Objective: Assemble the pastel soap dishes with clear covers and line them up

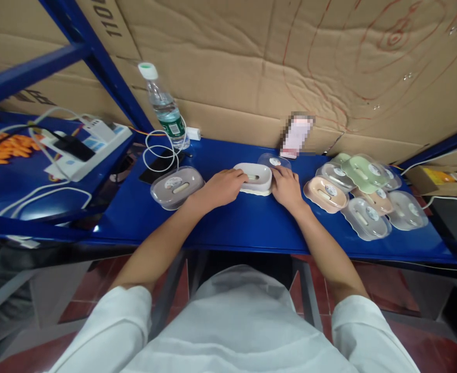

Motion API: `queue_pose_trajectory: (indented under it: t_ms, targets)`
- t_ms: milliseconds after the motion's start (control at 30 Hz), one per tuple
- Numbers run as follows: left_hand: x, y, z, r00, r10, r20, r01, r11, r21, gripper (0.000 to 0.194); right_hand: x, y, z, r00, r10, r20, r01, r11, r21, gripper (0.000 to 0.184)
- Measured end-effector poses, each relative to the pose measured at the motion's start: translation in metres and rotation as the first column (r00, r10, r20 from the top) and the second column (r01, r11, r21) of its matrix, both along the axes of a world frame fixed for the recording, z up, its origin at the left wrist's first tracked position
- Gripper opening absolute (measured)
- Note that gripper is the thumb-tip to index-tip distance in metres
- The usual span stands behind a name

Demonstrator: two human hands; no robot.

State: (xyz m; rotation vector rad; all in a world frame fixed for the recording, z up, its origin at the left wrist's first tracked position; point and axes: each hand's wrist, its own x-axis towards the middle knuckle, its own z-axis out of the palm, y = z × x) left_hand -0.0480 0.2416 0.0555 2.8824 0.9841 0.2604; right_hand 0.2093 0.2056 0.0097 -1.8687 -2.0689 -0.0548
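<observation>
A white oval soap dish (257, 170) with a pale strip in its middle sits on the blue table before me. My left hand (227, 185) grips its left end, fingers curled over the rim. At the opposite end, my right hand (286, 185) has bent fingers against the dish's side; its thumb is hard to make out. Just behind, a clear plastic lid (274, 161) with a round label lies partly hidden by the dish and my right fingers. Left of my left hand rests a grey lidded soap dish (177, 186).
Several lidded soap dishes (362, 217) in grey, peach and green are heaped at the right. A water bottle (169, 114), a coiled white cable (160, 150) and a phone (296, 137) stand or lie toward the cardboard wall (228, 67). Blue metal posts (104, 67) rise at the left.
</observation>
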Motion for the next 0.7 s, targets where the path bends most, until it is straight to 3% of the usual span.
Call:
queue_pose_trajectory:
  t_ms: [100, 200, 433, 567, 700]
  targets:
    - [0.003, 0.001, -0.006, 0.999, -0.051, 0.003, 0.05, 0.999, 0.014, 0.029, 0.001, -0.002, 0.001, 0.999, -0.03, 0.02, 0.03, 0.999, 0.014, 0.051]
    - [0.01, 0.001, -0.013, 0.996, -0.087, 0.007, 0.086, 0.994, 0.062, 0.039, 0.002, -0.002, 0.002, 0.997, -0.053, 0.051, 0.052, 0.999, 0.011, 0.05]
    - [0.01, 0.007, -0.019, 0.999, -0.027, -0.021, 0.029, 0.996, 0.079, 0.033, 0.0, -0.004, 0.011, 0.978, -0.192, 0.079, 0.194, 0.981, -0.01, 0.054]
    - [0.002, 0.013, -0.019, 1.0, -0.011, 0.004, 0.011, 0.997, 0.076, 0.03, -0.006, -0.006, 0.014, 1.0, 0.01, 0.029, -0.011, 1.0, 0.025, 0.057]
    - [0.008, 0.013, -0.024, 0.998, -0.042, 0.045, 0.039, 0.997, 0.068, 0.03, -0.012, -0.005, 0.003, 0.967, 0.167, -0.191, -0.175, 0.984, -0.025, 0.07]
